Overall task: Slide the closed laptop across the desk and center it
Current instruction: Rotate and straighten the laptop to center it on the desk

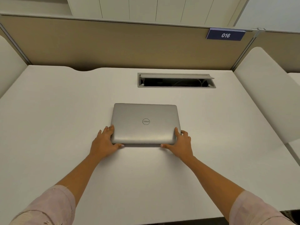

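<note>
A closed silver laptop [145, 123] lies flat on the white desk [65, 103], about midway between the desk's left and right sides. My left hand [106, 141] grips its near left corner, fingers along the left side and thumb at the front edge. My right hand [181, 143] holds the near right corner the same way. Both forearms reach in from the bottom of the view.
An open cable slot [176, 80] with a raised grey flap is set into the desk behind the laptop. A tan partition [113, 44] closes the back, bearing a blue tag marked 016 [225, 35]. White side dividers [266, 88] stand left and right.
</note>
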`<state>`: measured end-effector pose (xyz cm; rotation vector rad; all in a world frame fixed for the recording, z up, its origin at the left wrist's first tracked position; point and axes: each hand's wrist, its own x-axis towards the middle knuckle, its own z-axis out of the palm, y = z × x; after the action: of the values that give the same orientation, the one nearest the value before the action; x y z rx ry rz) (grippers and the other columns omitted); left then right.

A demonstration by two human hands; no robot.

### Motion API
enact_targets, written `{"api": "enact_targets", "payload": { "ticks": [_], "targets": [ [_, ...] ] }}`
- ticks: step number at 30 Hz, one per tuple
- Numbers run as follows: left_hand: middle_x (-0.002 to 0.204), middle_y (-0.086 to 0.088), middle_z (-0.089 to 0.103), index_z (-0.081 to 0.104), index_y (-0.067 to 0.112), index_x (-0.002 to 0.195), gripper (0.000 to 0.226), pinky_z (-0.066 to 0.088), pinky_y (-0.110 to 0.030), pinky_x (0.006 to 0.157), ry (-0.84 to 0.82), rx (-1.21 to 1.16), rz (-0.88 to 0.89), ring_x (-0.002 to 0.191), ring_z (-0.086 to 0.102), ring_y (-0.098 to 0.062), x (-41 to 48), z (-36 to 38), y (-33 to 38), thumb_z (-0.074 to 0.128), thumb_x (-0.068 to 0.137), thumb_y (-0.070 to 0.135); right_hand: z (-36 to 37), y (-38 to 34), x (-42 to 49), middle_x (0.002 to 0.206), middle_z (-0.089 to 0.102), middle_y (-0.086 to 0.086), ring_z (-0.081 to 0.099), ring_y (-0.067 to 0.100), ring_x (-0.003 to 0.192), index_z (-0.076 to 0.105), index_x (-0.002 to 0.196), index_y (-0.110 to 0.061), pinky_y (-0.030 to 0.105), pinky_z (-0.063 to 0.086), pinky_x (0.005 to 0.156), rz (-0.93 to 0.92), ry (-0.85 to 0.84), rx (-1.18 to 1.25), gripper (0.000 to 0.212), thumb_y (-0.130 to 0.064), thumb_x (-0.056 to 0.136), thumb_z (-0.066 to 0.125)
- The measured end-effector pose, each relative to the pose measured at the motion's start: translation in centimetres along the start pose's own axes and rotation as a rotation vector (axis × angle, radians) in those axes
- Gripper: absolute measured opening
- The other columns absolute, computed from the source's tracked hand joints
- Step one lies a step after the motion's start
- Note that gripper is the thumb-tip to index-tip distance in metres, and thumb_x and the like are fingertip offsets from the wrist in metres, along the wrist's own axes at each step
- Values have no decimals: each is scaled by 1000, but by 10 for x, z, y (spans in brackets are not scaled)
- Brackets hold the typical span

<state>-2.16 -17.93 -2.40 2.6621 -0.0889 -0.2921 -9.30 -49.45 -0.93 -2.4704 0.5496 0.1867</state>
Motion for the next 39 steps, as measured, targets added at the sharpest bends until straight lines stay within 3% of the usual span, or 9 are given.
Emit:
{"api": "enact_targets", "payload": {
  "ticks": [4,21,30,39],
  "targets": [
    [160,-4,21,15,27,153,112,29,-51,112,-24,-33,-23,147,15,-34,7,2,1,77,66,59,-1,3,5,146,32,14,29,35,134,30,148,-23,41,35,108,-19,34,50,111,-62,58,82],
    [160,-5,22,16,22,152,110,26,-46,115,25,-81,-5,148,15,-31,18,11,14,78,68,55,-5,11,30,157,22,14,21,33,141,23,153,-21,43,29,114,-86,55,34,103,-53,72,78],
    [161,-4,18,12,24,153,109,25,-47,115,-3,-58,11,148,11,-30,20,12,10,74,71,58,2,12,30,156,26,12,23,33,139,24,152,-22,44,30,112,-67,84,99,104,-51,70,80],
    [162,-6,11,5,17,154,103,9,-40,120,18,-26,98,149,8,-23,15,17,7,64,80,59,1,19,28,160,20,8,18,30,143,19,154,-28,45,28,115,-94,64,122,102,-55,73,76]
  ]
}}
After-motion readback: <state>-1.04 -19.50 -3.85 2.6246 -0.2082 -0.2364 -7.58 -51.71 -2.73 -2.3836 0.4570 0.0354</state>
